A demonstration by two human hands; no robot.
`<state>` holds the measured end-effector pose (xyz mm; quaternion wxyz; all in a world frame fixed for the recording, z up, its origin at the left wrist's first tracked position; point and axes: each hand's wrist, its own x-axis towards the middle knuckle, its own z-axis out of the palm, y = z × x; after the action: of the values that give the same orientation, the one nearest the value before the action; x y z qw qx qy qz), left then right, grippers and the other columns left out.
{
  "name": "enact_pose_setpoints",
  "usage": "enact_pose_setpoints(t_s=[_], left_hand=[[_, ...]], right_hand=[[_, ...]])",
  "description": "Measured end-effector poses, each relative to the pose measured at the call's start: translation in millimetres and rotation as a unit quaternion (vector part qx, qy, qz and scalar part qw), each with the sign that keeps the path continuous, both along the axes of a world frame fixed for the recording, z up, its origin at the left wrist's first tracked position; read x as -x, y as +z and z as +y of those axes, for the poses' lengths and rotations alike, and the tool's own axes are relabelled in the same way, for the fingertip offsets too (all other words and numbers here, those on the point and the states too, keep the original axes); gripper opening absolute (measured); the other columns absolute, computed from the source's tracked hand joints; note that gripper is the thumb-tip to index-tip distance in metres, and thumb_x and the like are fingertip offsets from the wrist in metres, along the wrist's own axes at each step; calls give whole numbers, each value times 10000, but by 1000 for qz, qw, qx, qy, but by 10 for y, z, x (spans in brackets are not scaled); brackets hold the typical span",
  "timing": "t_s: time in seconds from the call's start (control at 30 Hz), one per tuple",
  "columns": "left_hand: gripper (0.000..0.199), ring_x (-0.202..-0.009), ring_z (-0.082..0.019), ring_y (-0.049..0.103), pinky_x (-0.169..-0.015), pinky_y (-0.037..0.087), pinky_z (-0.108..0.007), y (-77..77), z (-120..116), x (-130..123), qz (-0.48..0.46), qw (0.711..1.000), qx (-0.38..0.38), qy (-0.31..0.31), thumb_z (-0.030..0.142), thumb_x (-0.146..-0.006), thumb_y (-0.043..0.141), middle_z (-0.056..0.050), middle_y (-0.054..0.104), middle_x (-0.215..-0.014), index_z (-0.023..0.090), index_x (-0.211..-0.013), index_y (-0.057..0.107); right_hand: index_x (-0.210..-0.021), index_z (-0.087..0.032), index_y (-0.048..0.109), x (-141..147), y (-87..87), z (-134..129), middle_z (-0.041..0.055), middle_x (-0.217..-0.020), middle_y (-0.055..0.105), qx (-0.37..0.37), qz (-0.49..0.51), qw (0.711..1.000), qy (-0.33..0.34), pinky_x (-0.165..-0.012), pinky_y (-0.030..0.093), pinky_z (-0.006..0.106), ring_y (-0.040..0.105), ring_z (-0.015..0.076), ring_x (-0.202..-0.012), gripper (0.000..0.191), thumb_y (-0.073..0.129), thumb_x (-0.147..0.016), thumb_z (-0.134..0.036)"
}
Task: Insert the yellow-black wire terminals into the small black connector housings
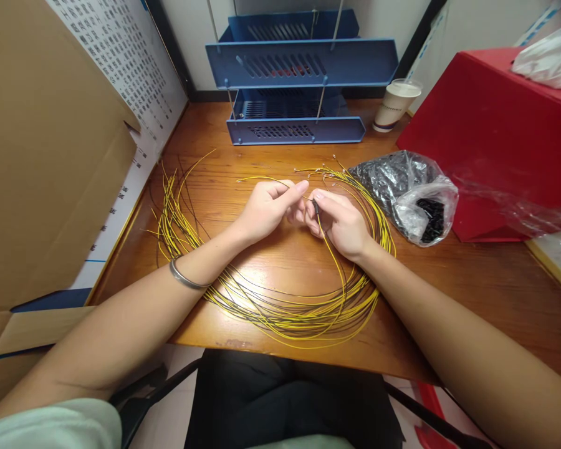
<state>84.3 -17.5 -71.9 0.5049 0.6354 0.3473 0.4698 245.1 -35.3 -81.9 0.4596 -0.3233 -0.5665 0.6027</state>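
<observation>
My left hand [275,204] pinches a thin yellow wire [260,179] between thumb and fingers; its loose end sticks out to the left. Close beside it, my right hand [339,219] is closed on a small black sleeve [315,207] through which a yellow wire runs down toward the table. Both hands meet over the middle of a large loop of yellow and black wires [280,312]. Small metal-looking tips show at the wire ends beyond my right hand. The fingertips of my right hand are partly hidden.
A clear plastic bag [404,187] of small black pieces lies right of the wires. Behind stand a blue two-tier tray rack [297,131] and a paper cup [395,107]. A red box [500,143] is at right, cardboard [51,156] at left. The table's front edge is near my lap.
</observation>
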Motion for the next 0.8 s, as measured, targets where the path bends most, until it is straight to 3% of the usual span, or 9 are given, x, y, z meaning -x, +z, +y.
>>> enact_pose_setpoints(t_s=[0.37,0.43,0.6,0.7,0.8], left_hand=[[547,-477,-78,553,-528,470,-203,-2,30,18,-2,994,-4,109,574,-954,655,-13,621,-524,161,-596,633],[572,-479,-73,547,-531,465,-205,1,14,10,3,995,-33,92,613,-927,671,-14,622,-531,159,-582,629],[582,-520,-90,590,-559,486,-214,22,-69,-7,44,997,-53,-22,648,-878,711,-19,642,-551,164,-573,606],[552,-552,-85,602,-605,502,-205,31,-64,24,64,995,-74,-11,601,-948,650,-23,675,-595,163,-612,647],[527,-541,-77,587,-613,500,-198,38,-9,64,58,994,-83,47,534,-982,633,-16,655,-576,164,-607,649]], right_hand=[[-687,-211,535,10,3,-4,-41,-531,476,27,0,1000,0,-429,258,261,385,85,-419,331,602,-849,-491],[-677,-209,536,11,-3,-3,-36,-534,485,18,0,1000,-2,-428,259,263,389,85,-419,337,598,-856,-488],[-639,-209,537,24,-22,3,-27,-533,486,-9,4,1000,-2,-421,256,268,383,84,-423,382,605,-867,-508],[-638,-209,533,30,-13,-2,-24,-539,492,-9,2,1000,2,-423,255,269,391,82,-427,384,601,-872,-505],[-658,-212,524,27,8,-8,-41,-523,468,3,-4,1000,7,-424,250,266,391,77,-417,361,602,-859,-501]])
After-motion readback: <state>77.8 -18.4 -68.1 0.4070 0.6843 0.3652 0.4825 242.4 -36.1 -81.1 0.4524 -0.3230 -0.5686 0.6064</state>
